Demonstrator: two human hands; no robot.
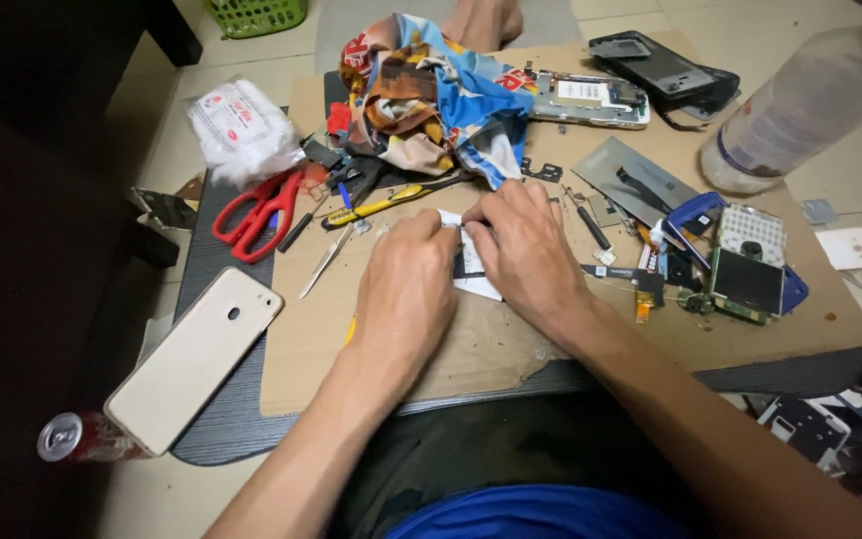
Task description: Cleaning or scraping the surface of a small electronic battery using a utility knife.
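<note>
White paper-like piece [473, 282] with a dark strip across it lay on the cardboard sheet [471, 344], near the middle of the low dark table [214, 419], and both your hands were pressed down on it. Your left hand [406, 289] rested knuckles up, fingers curled under and pinching the piece's left edge; how tightly it gripped could not be told, since the fingertips were hidden. Your right hand [526, 245] sat just beside it, touching it at the thumbs, with fingers bent and their tips holding the piece's upper edge. Neither hand was spread flat.

Just left of your left hand lay tweezers [328, 262] and a yellow-handled tool [391, 201], with red scissors [259, 212] farther left. A gold phone [195, 357] lay face down on the table's near left corner. Beyond your hands sat a crumpled colourful cloth [431, 95]. To the right of your right hand were a small circuit board with a dark screen [747, 282] and a clear plastic bottle [800, 105] lying well apart.
</note>
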